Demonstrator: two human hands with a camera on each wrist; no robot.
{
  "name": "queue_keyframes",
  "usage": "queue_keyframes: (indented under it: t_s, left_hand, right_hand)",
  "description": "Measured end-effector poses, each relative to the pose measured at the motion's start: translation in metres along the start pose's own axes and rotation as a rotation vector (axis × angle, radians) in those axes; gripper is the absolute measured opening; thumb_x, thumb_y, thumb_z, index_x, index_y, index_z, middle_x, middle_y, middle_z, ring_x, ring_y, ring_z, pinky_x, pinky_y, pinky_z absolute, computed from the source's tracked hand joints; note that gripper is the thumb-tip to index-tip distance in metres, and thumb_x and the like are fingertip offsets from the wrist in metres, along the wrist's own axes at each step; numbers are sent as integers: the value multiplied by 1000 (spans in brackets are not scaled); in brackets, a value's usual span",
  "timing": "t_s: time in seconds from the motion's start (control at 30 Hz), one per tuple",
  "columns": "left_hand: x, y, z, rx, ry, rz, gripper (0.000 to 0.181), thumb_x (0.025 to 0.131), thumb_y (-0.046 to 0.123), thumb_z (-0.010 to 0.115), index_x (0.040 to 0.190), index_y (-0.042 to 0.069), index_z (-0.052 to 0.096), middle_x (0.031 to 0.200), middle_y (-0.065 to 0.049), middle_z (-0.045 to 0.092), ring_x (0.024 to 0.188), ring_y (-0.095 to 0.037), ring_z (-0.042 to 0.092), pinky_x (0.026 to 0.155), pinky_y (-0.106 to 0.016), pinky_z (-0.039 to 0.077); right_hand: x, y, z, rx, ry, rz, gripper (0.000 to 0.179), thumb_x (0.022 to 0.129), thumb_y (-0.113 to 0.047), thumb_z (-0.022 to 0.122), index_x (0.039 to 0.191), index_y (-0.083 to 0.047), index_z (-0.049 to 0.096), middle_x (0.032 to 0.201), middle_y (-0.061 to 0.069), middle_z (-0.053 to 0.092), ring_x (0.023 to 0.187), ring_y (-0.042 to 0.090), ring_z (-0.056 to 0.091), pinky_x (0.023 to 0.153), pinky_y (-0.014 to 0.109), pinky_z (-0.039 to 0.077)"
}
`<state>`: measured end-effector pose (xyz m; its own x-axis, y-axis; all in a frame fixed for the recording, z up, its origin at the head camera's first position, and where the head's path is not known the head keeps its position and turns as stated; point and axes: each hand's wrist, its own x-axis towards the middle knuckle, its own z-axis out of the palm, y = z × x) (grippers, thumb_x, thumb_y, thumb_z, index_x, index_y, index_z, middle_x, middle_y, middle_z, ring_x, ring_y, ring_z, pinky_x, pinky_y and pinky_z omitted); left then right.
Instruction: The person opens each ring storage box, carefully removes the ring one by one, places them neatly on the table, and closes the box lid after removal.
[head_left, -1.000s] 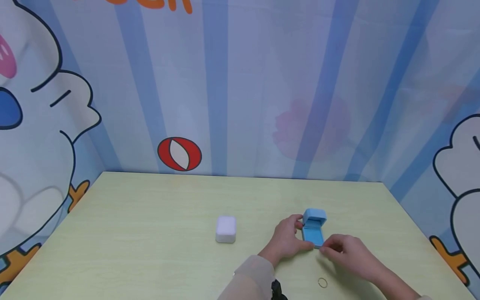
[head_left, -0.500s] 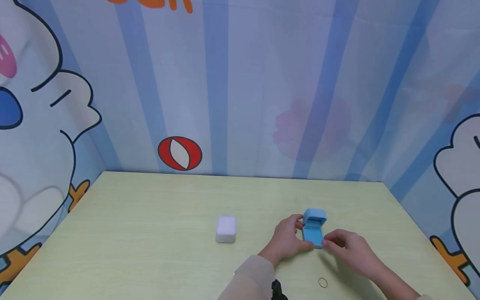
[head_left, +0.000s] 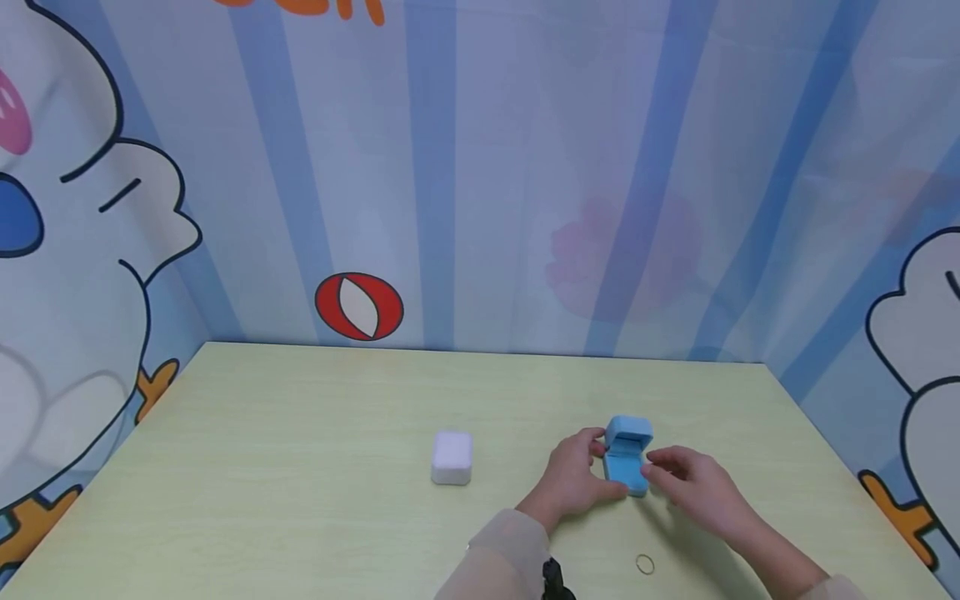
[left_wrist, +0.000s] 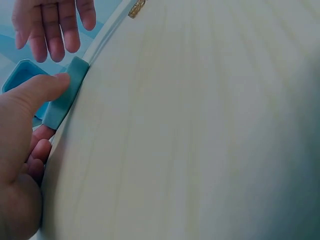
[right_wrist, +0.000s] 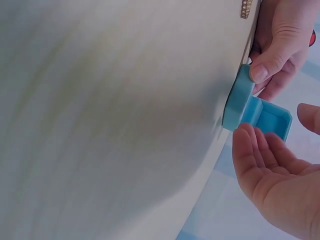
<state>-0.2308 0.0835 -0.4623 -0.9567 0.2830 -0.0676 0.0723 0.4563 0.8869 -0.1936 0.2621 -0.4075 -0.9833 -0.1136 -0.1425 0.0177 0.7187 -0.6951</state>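
Observation:
A small light-blue ring box stands on the table with its hinged lid raised. Its inside looks bare. My left hand holds it from the left, the thumb on its front edge and fingers round the side; the left wrist view shows that thumb pressed on the box base. Beside the box's right edge is my right hand, thumb and fingers apart and loosely bent. In the right wrist view these fingers reach the box's side; contact is hard to tell. A thin gold ring lies nearer me.
A pale lilac box, lid down, stands left of my left hand. The light wood table ends at a striped blue cloth backdrop with cartoon figures at both sides.
My right hand has shifted from the box's front right corner back along its right side, and its thumb and fingers have parted. The left hand, box and ring stay put.

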Motion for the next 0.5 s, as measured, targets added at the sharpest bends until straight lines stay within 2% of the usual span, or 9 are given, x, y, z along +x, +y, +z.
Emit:
queue_keyframes:
  t_s: [0.23, 0.37, 0.5]
  left_hand:
    - [-2, 1, -1, 9, 3, -2, 75, 72, 30, 82, 137, 18, 46, 109, 7, 60, 103, -16, 57, 87, -31, 49]
    - [-2, 2, -1, 8, 4, -6, 75, 72, 31, 82, 137, 19, 46, 110, 7, 60, 103, -16, 57, 87, -31, 49]
    - [-3, 2, 0, 8, 4, -11, 74, 72, 31, 82, 136, 20, 46, 110, 7, 59, 103, -16, 57, 87, -31, 50]
  right_hand:
    - [5, -2, 0, 109, -35, 54, 64, 95, -38, 53, 135, 10, 41, 128, 28, 53, 96, 23, 62, 74, 34, 55]
    - [7, -4, -2, 144, -58, 86, 66, 96, -40, 51, 137, 11, 39, 134, 30, 48, 91, 22, 64, 77, 36, 55]
    - [7, -4, -3, 179, -66, 111, 66, 96, -40, 51, 136, 11, 39, 133, 30, 49, 92, 22, 64, 79, 36, 55]
